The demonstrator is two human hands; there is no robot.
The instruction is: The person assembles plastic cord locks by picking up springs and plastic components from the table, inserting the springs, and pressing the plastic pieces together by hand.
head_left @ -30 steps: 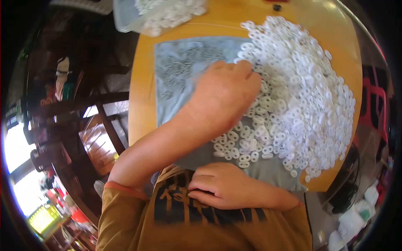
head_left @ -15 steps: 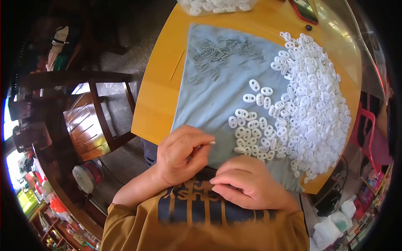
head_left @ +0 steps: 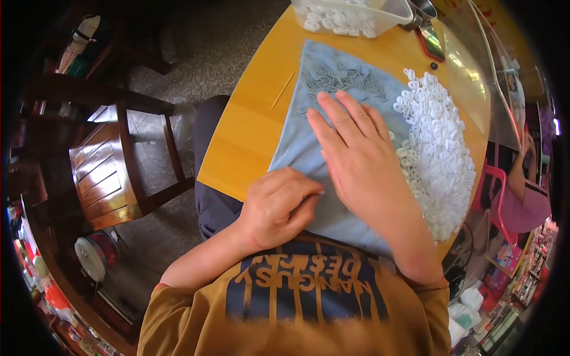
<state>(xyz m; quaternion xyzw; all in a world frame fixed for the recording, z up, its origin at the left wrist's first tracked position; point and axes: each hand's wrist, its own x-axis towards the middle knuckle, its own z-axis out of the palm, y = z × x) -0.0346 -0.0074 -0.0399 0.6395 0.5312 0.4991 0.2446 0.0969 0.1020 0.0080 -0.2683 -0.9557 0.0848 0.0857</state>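
Lettering (head_left: 309, 282) is located on the dark panel (head_left: 258, 308) of the brown shirt (head_left: 184, 314), lower centre of the frame. We view it inverted, in two lines. On the lower line, reading right to left, we make out approximately "ANGUSY", preceded by one uncertain letter. On the upper line we identify "DE"; the remainder is unclear. We cannot read the packages (head_left: 531, 276) at lower right.

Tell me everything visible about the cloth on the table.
The cloth is grey-blue, thin-looking fabric, spread with wrinkles over the table. Its far left corner comes to a sharp point. Small metal-looking pins lie scattered across its far end, and white pieces lie heaped over its right side. The right hand is over its middle, hiding part of it; whether they touch is unclear.
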